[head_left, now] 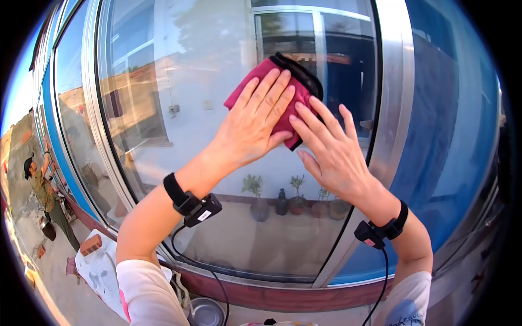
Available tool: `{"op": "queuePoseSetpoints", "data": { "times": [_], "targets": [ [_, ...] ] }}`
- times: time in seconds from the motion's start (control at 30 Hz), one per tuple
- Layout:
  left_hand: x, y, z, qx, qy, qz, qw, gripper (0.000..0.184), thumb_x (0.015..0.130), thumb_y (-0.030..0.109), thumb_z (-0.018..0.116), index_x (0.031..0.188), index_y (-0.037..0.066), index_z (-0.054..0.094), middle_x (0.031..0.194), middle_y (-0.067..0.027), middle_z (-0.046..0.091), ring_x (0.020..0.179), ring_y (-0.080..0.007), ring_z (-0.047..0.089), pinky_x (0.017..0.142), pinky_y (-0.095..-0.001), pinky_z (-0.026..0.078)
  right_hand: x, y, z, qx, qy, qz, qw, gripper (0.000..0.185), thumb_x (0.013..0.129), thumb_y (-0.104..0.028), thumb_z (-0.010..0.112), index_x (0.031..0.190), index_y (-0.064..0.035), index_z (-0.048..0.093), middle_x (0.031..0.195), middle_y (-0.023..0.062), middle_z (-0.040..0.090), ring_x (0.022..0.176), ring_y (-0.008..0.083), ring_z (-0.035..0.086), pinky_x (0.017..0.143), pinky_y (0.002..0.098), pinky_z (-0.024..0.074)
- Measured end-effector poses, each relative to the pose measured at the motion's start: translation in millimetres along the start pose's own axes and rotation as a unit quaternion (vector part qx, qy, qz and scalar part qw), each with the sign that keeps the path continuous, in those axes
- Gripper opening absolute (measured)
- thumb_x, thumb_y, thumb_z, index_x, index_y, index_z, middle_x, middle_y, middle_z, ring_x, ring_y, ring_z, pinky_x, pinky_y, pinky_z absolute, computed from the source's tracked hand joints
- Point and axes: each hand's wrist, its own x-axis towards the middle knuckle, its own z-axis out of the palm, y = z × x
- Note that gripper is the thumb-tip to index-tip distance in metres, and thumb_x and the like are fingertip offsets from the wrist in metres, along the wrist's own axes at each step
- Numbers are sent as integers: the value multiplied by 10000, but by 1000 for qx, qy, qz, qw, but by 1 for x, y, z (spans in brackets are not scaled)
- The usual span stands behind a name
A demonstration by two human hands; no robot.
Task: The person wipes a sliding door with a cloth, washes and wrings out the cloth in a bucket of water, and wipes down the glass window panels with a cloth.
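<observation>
A folded dark pink cloth with a black edge lies flat against the large window pane. My left hand presses on the cloth, its fingers stretched over the pink fabric. To the right, my right hand has its fingers spread, with some fingertips at the cloth's lower right edge. Both wrists wear black straps with small boxes and cables.
Silver frame posts border the pane. At the left, another person stands by the windows. A brick rests on a white covered surface. A round metal lid or pan is below. Potted plants show through the glass.
</observation>
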Motion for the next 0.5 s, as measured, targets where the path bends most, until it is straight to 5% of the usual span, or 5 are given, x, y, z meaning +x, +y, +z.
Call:
{"op": "queuePoseSetpoints", "data": {
  "times": [0.13, 0.23, 0.37, 0.43, 0.5],
  "targets": [
    [-120, 44, 32, 5, -125, 108, 986, 756, 811, 455, 632, 1410, 37, 438, 1524, -130, 350, 1421, -279, 306, 1158, -439, 224, -100, -75, 75, 9, -167, -71, 983, 632, 863, -413, 631, 1416, -161, 457, 1522, 39, 341, 1421, 206, 281, 1133, 510, 228],
    [-137, 24, 32, -8, -112, 154, 982, 750, 815, 494, 618, 1410, 68, 452, 1518, -98, 369, 1409, -254, 330, 1155, -425, 231, -79, -91, 79, 21, -147, -49, 988, 631, 867, -435, 622, 1422, -185, 454, 1516, 6, 356, 1417, 177, 291, 1140, 520, 208],
    [-44, -83, -22, -20, 12, 81, 996, 786, 821, 497, 626, 1430, 48, 412, 1519, -134, 352, 1399, -314, 330, 1139, -442, 263, 50, -43, 37, -15, 57, 20, 998, 492, 789, -294, 725, 1232, -162, 558, 1460, -5, 445, 1401, 188, 340, 1133, 574, 155],
    [13, -142, -44, 65, 119, 100, 986, 791, 826, 470, 629, 1433, 25, 388, 1520, -151, 339, 1399, -332, 319, 1144, -451, 257, 128, -5, 9, -122, 187, -13, 975, 491, 756, -245, 741, 1208, -139, 580, 1347, 17, 530, 1314, 224, 428, 1091, 568, 225],
    [64, -194, -76, 142, 132, 109, 975, 725, 903, 412, 575, 1442, -13, 343, 1522, -247, 280, 1413, -363, 281, 1159, -441, 245, 192, 15, -24, -120, 279, -31, 952, 368, 944, -263, 525, 1240, -46, 497, 1233, 142, 587, 1234, 343, 501, 1074, 588, 267]
  ]
}}
